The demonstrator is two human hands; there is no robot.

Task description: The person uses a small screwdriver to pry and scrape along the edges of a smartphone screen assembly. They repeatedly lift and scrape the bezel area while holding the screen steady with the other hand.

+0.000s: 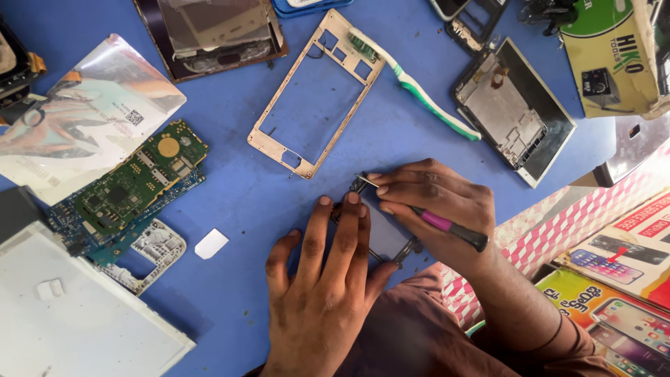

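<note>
Blue work surface [230, 202], scuffed and crowded with taken-apart phone parts, fills the frame from above. Low in the centre, the person's left hand [324, 279] lies flat with fingers spread and straight, pressing a small dark phone frame [380, 234] down onto the table; it grips nothing, it only pins the part so that it cannot slide. The frame is mostly hidden beneath the two hands, with only its edges showing between them.

Just to the right, the right hand [436, 202] is closed around a slim screwdriver [447, 225] with a pink and black handle, held like a pen. Its metal tip points toward the upper left and meets the top edge of the dark frame, right beside the left fingertips. The pen-like hold looks suited to fine, steady work at one small spot.

Loose parts lie pushed outward, away from the hands. Above centre is a gold-coloured phone frame [314, 94], empty in the middle, with a green and white toothbrush [419, 91] lying slantwise at its upper right corner. At the upper right sits a silver phone chassis [516, 112]. At the left, a green circuit board [139, 174] overlaps a blue circuit board [80, 223], with a small white card [211, 244] near them. A white panel [77, 314] fills the lower left corner, and a shiny printed sheet [84, 119] lies at the upper left. Colourful printed boxes [614, 279] crowd the lower right edge.
</note>
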